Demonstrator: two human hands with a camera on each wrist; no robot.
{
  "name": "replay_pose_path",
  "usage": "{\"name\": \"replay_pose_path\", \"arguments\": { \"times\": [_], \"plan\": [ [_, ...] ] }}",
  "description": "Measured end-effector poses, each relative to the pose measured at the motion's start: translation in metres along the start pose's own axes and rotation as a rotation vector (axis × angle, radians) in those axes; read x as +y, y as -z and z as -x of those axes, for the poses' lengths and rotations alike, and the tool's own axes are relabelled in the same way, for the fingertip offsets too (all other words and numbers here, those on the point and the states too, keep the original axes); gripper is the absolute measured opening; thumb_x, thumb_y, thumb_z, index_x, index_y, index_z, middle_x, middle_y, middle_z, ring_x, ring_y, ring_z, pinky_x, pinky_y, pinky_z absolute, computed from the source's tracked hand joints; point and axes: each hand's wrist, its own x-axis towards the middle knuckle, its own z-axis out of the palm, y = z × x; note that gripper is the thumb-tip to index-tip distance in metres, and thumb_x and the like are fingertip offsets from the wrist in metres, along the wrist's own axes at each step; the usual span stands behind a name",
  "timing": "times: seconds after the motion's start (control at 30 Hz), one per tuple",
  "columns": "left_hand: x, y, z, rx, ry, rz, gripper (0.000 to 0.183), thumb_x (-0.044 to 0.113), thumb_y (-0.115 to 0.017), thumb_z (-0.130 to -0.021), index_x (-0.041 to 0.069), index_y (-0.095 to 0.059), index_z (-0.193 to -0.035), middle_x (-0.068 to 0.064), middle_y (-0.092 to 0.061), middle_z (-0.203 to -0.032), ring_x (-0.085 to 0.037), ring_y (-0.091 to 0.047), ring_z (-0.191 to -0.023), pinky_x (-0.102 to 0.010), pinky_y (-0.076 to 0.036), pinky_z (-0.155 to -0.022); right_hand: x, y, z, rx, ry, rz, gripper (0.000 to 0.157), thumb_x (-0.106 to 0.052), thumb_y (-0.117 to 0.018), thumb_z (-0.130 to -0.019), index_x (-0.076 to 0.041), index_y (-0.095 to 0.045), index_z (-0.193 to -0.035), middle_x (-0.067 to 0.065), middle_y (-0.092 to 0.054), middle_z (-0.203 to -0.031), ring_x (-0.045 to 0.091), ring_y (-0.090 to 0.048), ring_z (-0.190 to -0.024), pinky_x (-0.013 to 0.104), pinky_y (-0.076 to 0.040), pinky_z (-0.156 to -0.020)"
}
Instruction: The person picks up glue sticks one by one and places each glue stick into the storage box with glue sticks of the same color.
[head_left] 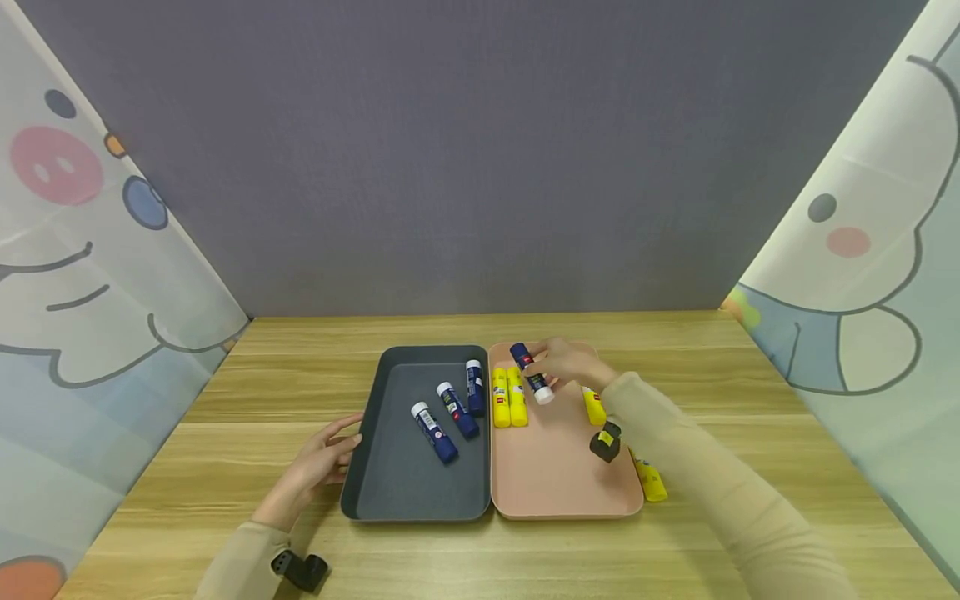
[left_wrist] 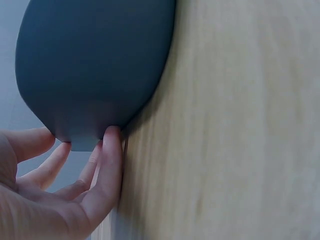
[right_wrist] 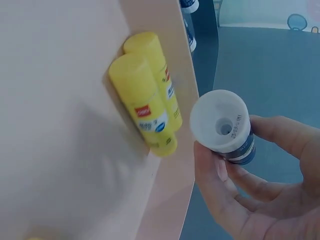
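Observation:
My right hand (head_left: 566,364) holds a navy glue stick (head_left: 537,385) between thumb and fingers, above the pink tray (head_left: 555,487). In the right wrist view its white base (right_wrist: 212,115) faces the camera. Two yellow glue sticks (right_wrist: 137,95) lie side by side along that tray's inner wall. Beside it stands the dark grey tray (head_left: 408,500), where three navy glue sticks with white ends (head_left: 433,432) lie apart. My left hand (head_left: 311,465) rests its fingertips against the grey tray's outer left wall, fingers spread and loosely bent.
Another yellow glue stick (head_left: 594,406) lies at the pink tray's right side, partly behind my sleeve. Outside that tray, more yellow (head_left: 651,483) shows on the wooden table (head_left: 300,350). A grey panel (head_left: 480,167) rises behind, with cartoon-printed sheets either side.

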Motion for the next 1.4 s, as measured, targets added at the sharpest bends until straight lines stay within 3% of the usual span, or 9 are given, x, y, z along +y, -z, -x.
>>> {"name": "replay_pose_path", "arguments": {
  "times": [0.23,0.53,0.73,0.9,1.13,1.4],
  "plan": [
    [0.001,0.0,0.0,0.011,0.009,-0.002,0.054,0.017,-0.049,-0.091,0.004,-0.026,-0.138,-0.004,-0.057,-0.09,-0.008,-0.05,-0.061,-0.031,-0.046,-0.059,-0.011,-0.012,-0.002,-0.022,0.02,0.009,0.044,-0.019,-0.062,-0.083,-0.005,-0.05,-0.122,0.011,-0.055,-0.11,0.021,-0.058,-0.079,0.031,-0.05,-0.067],
    [0.001,0.0,-0.001,0.009,0.007,0.0,0.053,0.016,-0.049,-0.091,0.004,-0.026,-0.138,-0.004,-0.057,-0.089,-0.008,-0.052,-0.062,-0.031,-0.047,-0.059,-0.024,-0.028,-0.007,-0.06,0.074,0.021,0.041,-0.018,-0.063,-0.081,-0.007,-0.051,-0.118,0.009,-0.053,-0.104,0.018,-0.051,-0.06,0.034,-0.05,-0.068],
    [0.001,-0.001,-0.001,0.01,0.007,-0.002,0.053,0.015,-0.048,-0.092,0.003,-0.026,-0.138,-0.002,-0.055,-0.085,-0.007,-0.046,-0.058,-0.029,-0.045,-0.057,-0.037,-0.039,-0.008,-0.072,0.079,0.059,0.046,-0.016,-0.064,-0.081,-0.002,-0.047,-0.121,0.012,-0.052,-0.109,0.019,-0.054,-0.07,0.032,-0.05,-0.067],
    [0.002,0.0,-0.001,0.005,0.006,-0.003,0.054,0.016,-0.049,-0.092,0.004,-0.025,-0.138,-0.004,-0.057,-0.089,-0.008,-0.051,-0.061,-0.031,-0.047,-0.059,-0.047,-0.048,-0.009,-0.092,0.094,0.13,0.042,-0.016,-0.064,-0.081,0.001,-0.052,-0.117,0.011,-0.057,-0.097,0.018,-0.053,-0.067,0.029,-0.05,-0.061],
    [0.001,0.0,-0.001,-0.002,0.007,0.003,0.053,0.015,-0.048,-0.092,0.003,-0.025,-0.138,-0.002,-0.052,-0.083,-0.007,-0.041,-0.057,-0.028,-0.043,-0.055,-0.06,-0.064,-0.01,-0.131,0.111,0.214,0.046,-0.013,-0.064,-0.08,0.001,-0.048,-0.121,0.014,-0.056,-0.104,0.018,-0.052,-0.069,0.029,-0.051,-0.059],
    [0.0,0.001,-0.001,-0.015,-0.003,0.003,0.054,0.015,-0.048,-0.092,0.003,-0.024,-0.139,-0.002,-0.051,-0.082,-0.008,-0.04,-0.057,-0.028,-0.042,-0.054,-0.073,-0.086,-0.006,-0.17,0.17,0.374,0.045,-0.013,-0.066,-0.079,0.0,-0.051,-0.119,0.011,-0.057,-0.093,0.015,-0.056,-0.059,0.028,-0.05,-0.052]
  ]
}}
